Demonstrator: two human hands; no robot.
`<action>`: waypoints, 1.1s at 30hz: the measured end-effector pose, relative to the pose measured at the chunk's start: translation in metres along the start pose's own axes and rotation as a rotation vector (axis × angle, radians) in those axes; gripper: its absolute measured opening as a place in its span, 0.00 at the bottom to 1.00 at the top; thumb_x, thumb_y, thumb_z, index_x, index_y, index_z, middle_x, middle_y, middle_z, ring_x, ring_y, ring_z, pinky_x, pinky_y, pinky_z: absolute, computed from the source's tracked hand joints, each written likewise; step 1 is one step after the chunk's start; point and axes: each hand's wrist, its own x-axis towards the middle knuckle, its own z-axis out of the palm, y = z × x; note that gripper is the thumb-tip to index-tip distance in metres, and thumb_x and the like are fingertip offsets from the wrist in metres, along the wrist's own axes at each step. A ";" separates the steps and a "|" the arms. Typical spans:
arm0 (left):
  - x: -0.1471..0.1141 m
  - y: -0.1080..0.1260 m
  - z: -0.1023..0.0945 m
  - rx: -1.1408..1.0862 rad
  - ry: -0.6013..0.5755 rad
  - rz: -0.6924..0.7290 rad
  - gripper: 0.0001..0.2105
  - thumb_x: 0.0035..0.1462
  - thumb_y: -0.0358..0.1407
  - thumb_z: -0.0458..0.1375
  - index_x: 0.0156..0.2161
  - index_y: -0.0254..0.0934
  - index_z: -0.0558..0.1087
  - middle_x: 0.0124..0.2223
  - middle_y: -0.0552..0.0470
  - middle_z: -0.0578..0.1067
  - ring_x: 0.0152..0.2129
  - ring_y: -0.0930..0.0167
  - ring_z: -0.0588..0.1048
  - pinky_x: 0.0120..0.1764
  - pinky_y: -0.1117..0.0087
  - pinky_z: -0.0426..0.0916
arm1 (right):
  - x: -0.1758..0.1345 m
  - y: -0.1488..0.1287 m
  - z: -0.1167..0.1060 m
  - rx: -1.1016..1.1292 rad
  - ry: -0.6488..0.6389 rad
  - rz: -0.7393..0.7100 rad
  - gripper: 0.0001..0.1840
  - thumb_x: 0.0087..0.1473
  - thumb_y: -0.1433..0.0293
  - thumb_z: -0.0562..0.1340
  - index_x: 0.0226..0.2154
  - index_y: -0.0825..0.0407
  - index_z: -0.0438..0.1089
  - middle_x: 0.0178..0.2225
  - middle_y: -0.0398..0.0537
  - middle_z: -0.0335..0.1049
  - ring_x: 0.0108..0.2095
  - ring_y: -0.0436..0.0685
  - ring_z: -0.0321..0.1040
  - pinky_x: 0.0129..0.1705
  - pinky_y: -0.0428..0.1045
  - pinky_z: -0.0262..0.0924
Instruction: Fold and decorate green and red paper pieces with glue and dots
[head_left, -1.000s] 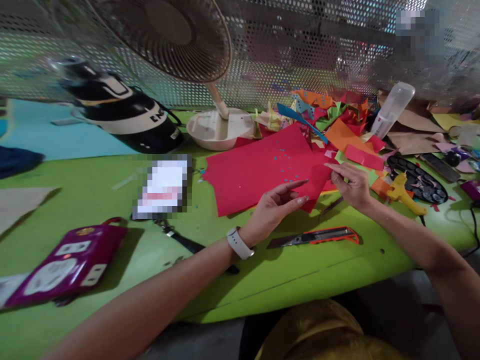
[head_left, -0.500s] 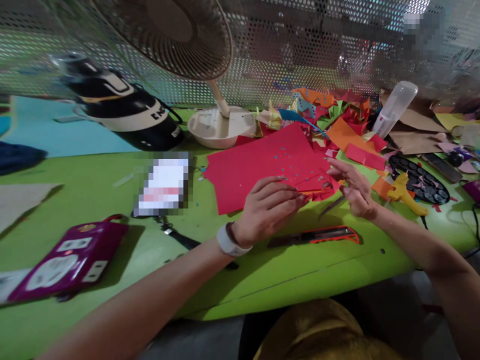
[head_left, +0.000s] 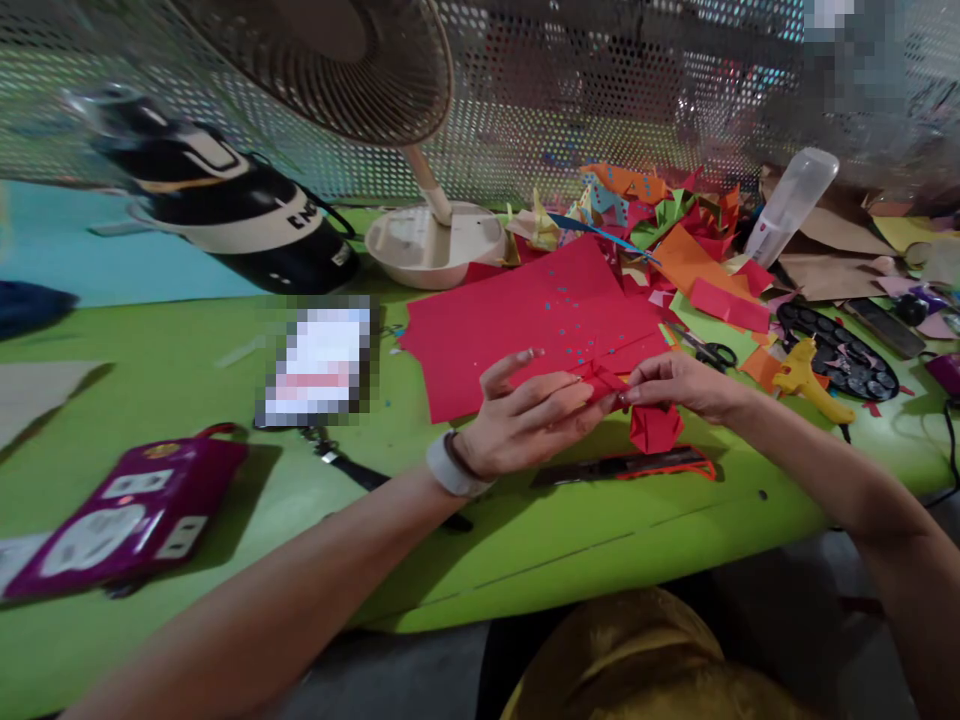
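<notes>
A small folded piece of red paper [head_left: 655, 428] is between my two hands, its lower part hanging under my right fingers. My left hand [head_left: 529, 420] pinches its left side, with one finger raised off it. Thumb and fingertips of my right hand [head_left: 679, 385] are closed on the same piece from the right. Behind my hands lies a large red sheet [head_left: 495, 335] sprinkled with tiny blue bits. Black-handled scissors [head_left: 705, 348] rest just beyond my right wrist. A box cutter [head_left: 637, 465] with an orange edge lies on the near side of the hands.
A phone [head_left: 319, 360], a purple power strip [head_left: 135, 510], a black bottle [head_left: 247, 215] and a fan [head_left: 439, 245] stand or lie left. To the right are paper scraps [head_left: 697, 265], a yellow glue gun [head_left: 810, 385], a black palette [head_left: 840, 350] and a clear bottle [head_left: 795, 205].
My hands have come together on the small red paper. My right hand moved left and lower, and the scissors now show lying beyond it. The view shifted slightly.
</notes>
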 end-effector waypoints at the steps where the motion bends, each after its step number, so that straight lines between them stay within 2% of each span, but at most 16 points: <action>1: 0.000 -0.001 0.001 0.021 0.047 0.025 0.09 0.52 0.34 0.66 0.35 0.56 0.80 0.32 0.58 0.78 0.34 0.66 0.75 0.62 0.50 0.52 | 0.001 0.001 0.000 0.028 0.010 0.001 0.15 0.38 0.62 0.73 0.25 0.54 0.73 0.20 0.38 0.69 0.19 0.43 0.58 0.20 0.42 0.47; 4: 0.001 0.002 0.004 0.029 0.221 0.029 0.14 0.48 0.37 0.68 0.42 0.51 0.79 0.36 0.54 0.79 0.37 0.64 0.74 0.60 0.50 0.55 | 0.003 0.003 -0.001 0.101 0.075 -0.041 0.17 0.36 0.62 0.74 0.25 0.54 0.71 0.21 0.39 0.71 0.20 0.44 0.62 0.20 0.41 0.51; 6: 0.002 0.007 0.006 -0.110 0.288 -0.102 0.20 0.46 0.40 0.69 0.46 0.44 0.77 0.41 0.49 0.78 0.40 0.62 0.74 0.55 0.53 0.62 | 0.004 0.001 -0.001 0.113 0.109 -0.093 0.18 0.36 0.61 0.74 0.24 0.54 0.69 0.20 0.37 0.69 0.19 0.44 0.61 0.20 0.42 0.52; 8: 0.003 0.014 0.008 -0.352 0.241 -0.305 0.19 0.49 0.43 0.67 0.46 0.39 0.75 0.41 0.46 0.77 0.39 0.63 0.74 0.46 0.60 0.68 | 0.004 -0.001 0.000 0.089 0.126 -0.130 0.18 0.37 0.60 0.73 0.23 0.54 0.68 0.19 0.36 0.66 0.19 0.43 0.59 0.21 0.42 0.51; 10: 0.004 0.018 0.011 -0.582 0.099 -0.480 0.15 0.53 0.46 0.64 0.39 0.37 0.75 0.37 0.47 0.77 0.34 0.66 0.75 0.39 0.65 0.69 | 0.003 -0.003 0.002 0.045 0.124 -0.140 0.19 0.38 0.60 0.73 0.23 0.54 0.66 0.19 0.35 0.63 0.20 0.43 0.57 0.21 0.42 0.50; 12: 0.005 0.020 0.014 -0.746 -0.028 -0.558 0.14 0.53 0.48 0.63 0.35 0.37 0.75 0.33 0.49 0.77 0.31 0.68 0.75 0.37 0.67 0.69 | 0.002 -0.004 0.004 -0.001 0.121 -0.146 0.20 0.39 0.58 0.72 0.22 0.53 0.65 0.19 0.34 0.61 0.20 0.43 0.55 0.22 0.43 0.49; 14: 0.006 0.020 0.017 -0.853 -0.075 -0.550 0.13 0.53 0.47 0.64 0.35 0.38 0.77 0.34 0.49 0.78 0.32 0.68 0.75 0.38 0.68 0.69 | 0.001 -0.004 0.004 -0.036 0.123 -0.156 0.20 0.39 0.58 0.72 0.21 0.53 0.64 0.18 0.33 0.59 0.20 0.42 0.53 0.22 0.43 0.47; 16: 0.007 0.021 0.018 -0.906 -0.065 -0.525 0.12 0.53 0.45 0.65 0.36 0.39 0.78 0.34 0.50 0.79 0.34 0.68 0.76 0.41 0.68 0.70 | 0.001 -0.003 0.004 -0.054 0.123 -0.162 0.20 0.40 0.58 0.72 0.20 0.53 0.64 0.17 0.32 0.56 0.19 0.42 0.50 0.21 0.43 0.44; 19: 0.008 0.022 0.018 -0.930 -0.061 -0.520 0.10 0.52 0.44 0.65 0.34 0.40 0.78 0.33 0.51 0.79 0.34 0.69 0.76 0.42 0.67 0.70 | 0.000 -0.001 0.002 -0.045 0.084 -0.140 0.18 0.41 0.59 0.71 0.22 0.54 0.66 0.17 0.33 0.59 0.18 0.42 0.51 0.20 0.43 0.44; 25: 0.005 0.021 0.020 -0.962 -0.093 -0.538 0.11 0.52 0.44 0.66 0.34 0.38 0.78 0.34 0.51 0.80 0.32 0.69 0.76 0.41 0.67 0.70 | -0.002 0.003 0.003 -0.034 -0.019 -0.134 0.13 0.43 0.62 0.69 0.28 0.55 0.76 0.26 0.43 0.74 0.24 0.46 0.64 0.27 0.44 0.58; 29: 0.005 0.022 0.022 -0.971 -0.108 -0.522 0.13 0.53 0.45 0.65 0.35 0.37 0.77 0.35 0.51 0.79 0.33 0.70 0.75 0.42 0.68 0.69 | -0.002 0.002 0.004 -0.039 -0.018 -0.159 0.09 0.43 0.65 0.69 0.26 0.54 0.77 0.25 0.43 0.75 0.25 0.47 0.67 0.29 0.44 0.61; 33: 0.005 0.023 0.020 -1.005 -0.147 -0.495 0.16 0.54 0.48 0.64 0.36 0.35 0.76 0.35 0.50 0.78 0.34 0.70 0.74 0.44 0.66 0.68 | -0.001 0.004 0.004 0.052 -0.057 -0.173 0.07 0.43 0.66 0.68 0.24 0.54 0.76 0.25 0.44 0.76 0.26 0.48 0.70 0.33 0.45 0.65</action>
